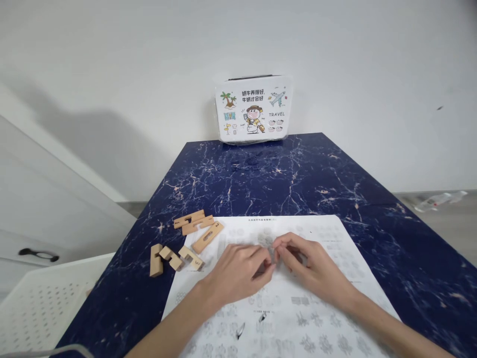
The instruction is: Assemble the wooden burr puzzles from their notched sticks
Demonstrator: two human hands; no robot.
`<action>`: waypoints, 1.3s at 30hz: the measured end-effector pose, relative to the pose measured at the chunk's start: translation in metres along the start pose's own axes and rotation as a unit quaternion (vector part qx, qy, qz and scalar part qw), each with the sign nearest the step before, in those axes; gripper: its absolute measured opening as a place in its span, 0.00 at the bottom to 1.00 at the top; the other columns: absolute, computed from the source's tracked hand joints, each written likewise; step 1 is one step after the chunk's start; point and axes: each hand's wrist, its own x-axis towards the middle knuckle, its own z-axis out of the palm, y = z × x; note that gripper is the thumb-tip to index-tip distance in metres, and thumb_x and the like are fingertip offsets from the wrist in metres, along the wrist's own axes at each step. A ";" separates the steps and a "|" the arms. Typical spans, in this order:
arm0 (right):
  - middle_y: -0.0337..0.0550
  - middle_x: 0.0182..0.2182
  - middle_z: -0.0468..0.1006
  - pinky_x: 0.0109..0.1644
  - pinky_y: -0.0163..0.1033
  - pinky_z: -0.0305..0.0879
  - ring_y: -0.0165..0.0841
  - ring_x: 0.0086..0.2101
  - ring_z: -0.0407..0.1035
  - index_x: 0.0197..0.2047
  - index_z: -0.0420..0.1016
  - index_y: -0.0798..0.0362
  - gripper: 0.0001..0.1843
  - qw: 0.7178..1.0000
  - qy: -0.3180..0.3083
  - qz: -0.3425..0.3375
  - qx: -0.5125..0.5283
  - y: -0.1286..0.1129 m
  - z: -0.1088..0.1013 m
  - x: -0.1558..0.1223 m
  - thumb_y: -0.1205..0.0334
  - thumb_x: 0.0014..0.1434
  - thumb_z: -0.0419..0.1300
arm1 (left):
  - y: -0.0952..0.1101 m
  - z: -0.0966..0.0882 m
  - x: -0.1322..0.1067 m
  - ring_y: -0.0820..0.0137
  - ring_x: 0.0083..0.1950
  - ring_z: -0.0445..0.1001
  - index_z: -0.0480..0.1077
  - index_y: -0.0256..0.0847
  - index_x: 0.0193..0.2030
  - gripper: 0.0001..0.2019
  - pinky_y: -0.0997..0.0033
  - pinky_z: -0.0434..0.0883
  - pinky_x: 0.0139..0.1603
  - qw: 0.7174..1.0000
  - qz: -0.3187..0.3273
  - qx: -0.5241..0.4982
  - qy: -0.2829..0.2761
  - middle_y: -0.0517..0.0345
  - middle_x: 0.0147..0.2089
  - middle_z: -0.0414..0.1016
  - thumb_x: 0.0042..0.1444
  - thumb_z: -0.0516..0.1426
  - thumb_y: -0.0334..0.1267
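My left hand [246, 268] is over a printed paper sheet [328, 288], fingers curled and thumb close to the index finger. Facing it, my right hand [303, 256] has its fingertips pinched together. The two hands nearly meet at the fingertips. A small greyish thing seems to lie between them, too hidden to name. Lower on the sheet are two small shiny metal pieces, a nearer one [240, 330] and a farther one [263, 316]. Left of my left hand lie notched wooden pieces, among them a numbered slotted one [207, 237] and a bracket-shaped one [191, 258].
The dark blue marbled table [257, 179] runs back to a white wall. A white cartoon-printed case [254, 110] stands at its far end. A white perforated basket [48, 303] is beside the table's left edge. On the floor at right lies a clear plastic bottle [434, 202].
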 end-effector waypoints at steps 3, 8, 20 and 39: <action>0.40 0.30 0.80 0.28 0.39 0.55 0.33 0.27 0.67 0.46 0.77 0.47 0.10 1.000 -0.005 -0.002 0.003 -0.001 0.000 0.000 0.57 0.72 0.54 | 0.000 0.000 0.000 0.72 0.25 0.72 0.70 0.42 0.34 0.06 0.70 0.67 0.28 1.000 0.005 0.005 -0.003 0.64 0.28 0.74 0.64 0.57 0.34; 0.42 0.29 0.79 0.27 0.39 0.56 0.34 0.27 0.68 0.45 0.78 0.48 0.12 1.000 -0.008 0.001 0.006 -0.004 0.000 0.000 0.56 0.71 0.54 | 0.000 0.000 0.000 0.72 0.24 0.72 0.70 0.41 0.35 0.06 0.70 0.67 0.27 1.000 0.007 0.009 -0.001 0.64 0.28 0.75 0.65 0.57 0.35; 0.42 0.31 0.79 0.31 0.40 0.60 0.33 0.27 0.66 0.43 0.76 0.49 0.12 0.999 -0.017 0.011 0.042 -0.005 -0.001 0.001 0.54 0.72 0.54 | 0.000 0.000 -0.001 0.72 0.24 0.71 0.70 0.41 0.34 0.07 0.71 0.65 0.27 1.000 0.002 0.007 0.004 0.65 0.27 0.74 0.65 0.58 0.35; 0.40 0.27 0.73 0.29 0.38 0.58 0.32 0.24 0.62 0.43 0.73 0.50 0.17 0.996 0.041 0.022 0.078 0.000 -0.008 0.010 0.46 0.70 0.55 | 0.002 -0.014 -0.001 0.70 0.28 0.71 0.68 0.42 0.34 0.09 0.68 0.66 0.32 0.997 0.005 0.059 0.039 0.64 0.27 0.71 0.67 0.55 0.35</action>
